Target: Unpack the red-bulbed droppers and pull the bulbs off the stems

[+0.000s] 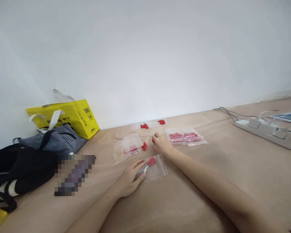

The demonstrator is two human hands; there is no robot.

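My left hand (130, 177) rests on the wooden table (208, 181) and pinches the mouth of a small clear zip bag (157, 169) that holds a few red pieces. My right hand (161, 144) reaches further out, its fingers curled round small red pieces next to a little loose heap of red pieces (144, 146). Another clear bag with red pieces (128, 148) lies left of that heap. Filled bags (185, 136) are stacked just right of my right hand. Two more clusters of red pieces (152, 124) lie on a bag near the wall.
A yellow tote bag (74, 116), a striped bag (57, 139) and a black bag (19, 168) crowd the left side. A blurred dark object (74, 174) lies beside them. A white power strip (269, 131) with plugs and cables runs along the right.
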